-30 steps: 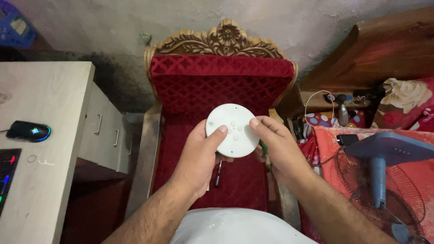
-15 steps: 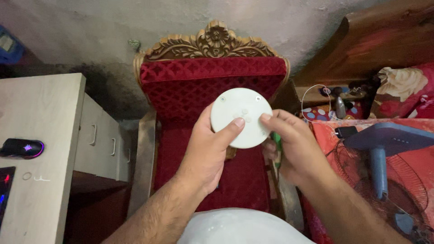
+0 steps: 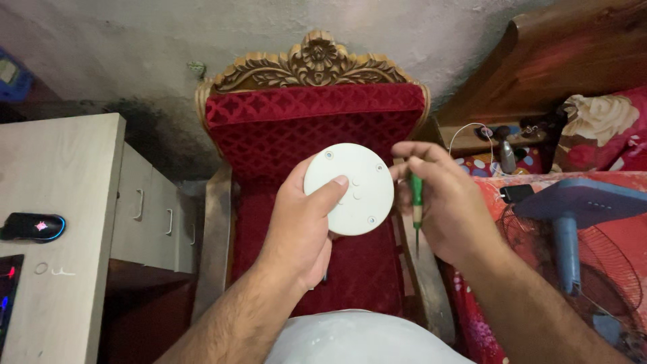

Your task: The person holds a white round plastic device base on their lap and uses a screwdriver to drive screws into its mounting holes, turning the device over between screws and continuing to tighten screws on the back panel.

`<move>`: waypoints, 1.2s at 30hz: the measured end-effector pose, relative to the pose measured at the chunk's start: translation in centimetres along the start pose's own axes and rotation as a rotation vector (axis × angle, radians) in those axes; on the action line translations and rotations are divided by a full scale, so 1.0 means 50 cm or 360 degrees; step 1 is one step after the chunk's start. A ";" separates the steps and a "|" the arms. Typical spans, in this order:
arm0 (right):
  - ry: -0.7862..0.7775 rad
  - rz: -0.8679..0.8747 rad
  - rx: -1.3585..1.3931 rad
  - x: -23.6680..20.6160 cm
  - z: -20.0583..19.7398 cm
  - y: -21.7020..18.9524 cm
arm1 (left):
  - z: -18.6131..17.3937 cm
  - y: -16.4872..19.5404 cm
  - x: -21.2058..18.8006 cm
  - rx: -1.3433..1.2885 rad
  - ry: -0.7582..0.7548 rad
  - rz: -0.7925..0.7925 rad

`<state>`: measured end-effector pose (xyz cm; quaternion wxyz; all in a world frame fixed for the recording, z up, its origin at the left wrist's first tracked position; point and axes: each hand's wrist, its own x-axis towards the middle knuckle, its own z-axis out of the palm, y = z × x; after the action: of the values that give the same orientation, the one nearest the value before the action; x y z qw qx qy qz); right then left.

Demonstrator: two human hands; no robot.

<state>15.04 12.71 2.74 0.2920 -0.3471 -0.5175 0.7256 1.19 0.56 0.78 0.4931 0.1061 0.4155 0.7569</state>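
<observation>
Left hand [image 3: 300, 222] is gripping the white disc [image 3: 349, 189] over the red chair [image 3: 317, 121], thumb on its face. Right hand [image 3: 441, 202] is clamping a green screwdriver [image 3: 416, 202], tip down. Judging: screw work; the tip needs aligning with a rim screw.

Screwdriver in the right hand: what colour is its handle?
Green, on the screwdriver in the right hand; only the head view shows it.

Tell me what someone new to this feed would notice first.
Dead centre, the left hand holds up a white disc, thumb across its face, with small screws near its rim. Beside it, the right hand grips a green screwdriver, tip pointing down. Behind both stands a red chair with a carved gilt crest; a lit mouse sits on the desk at far left.
</observation>
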 end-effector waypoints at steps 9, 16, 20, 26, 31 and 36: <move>-0.0080 -0.0773 -0.0049 0.011 -0.012 -0.064 | -0.014 -0.009 0.006 0.0010 0.0080 -0.0070; -0.0382 -0.0972 0.0204 0.004 0.011 -0.054 | -0.007 -0.018 0.000 0.0007 0.0055 -0.0057; -0.0344 -0.1023 0.0008 -0.009 0.028 -0.043 | -0.006 -0.009 -0.005 0.0024 0.0025 -0.0049; -0.0322 -0.1099 -0.0231 -0.016 0.047 -0.038 | -0.002 0.001 -0.013 0.0004 0.0008 -0.0063; -0.0329 -0.1043 -0.0219 -0.014 0.058 -0.028 | 0.000 -0.001 -0.017 0.0023 0.0009 -0.0057; -0.0318 -0.1016 -0.0237 -0.013 0.061 -0.020 | -0.002 -0.004 -0.019 0.0042 0.0010 -0.0052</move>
<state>13.05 10.81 4.51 0.4261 -0.1150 -0.6777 0.5882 1.73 -0.26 0.79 0.5026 0.1036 0.4287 0.7436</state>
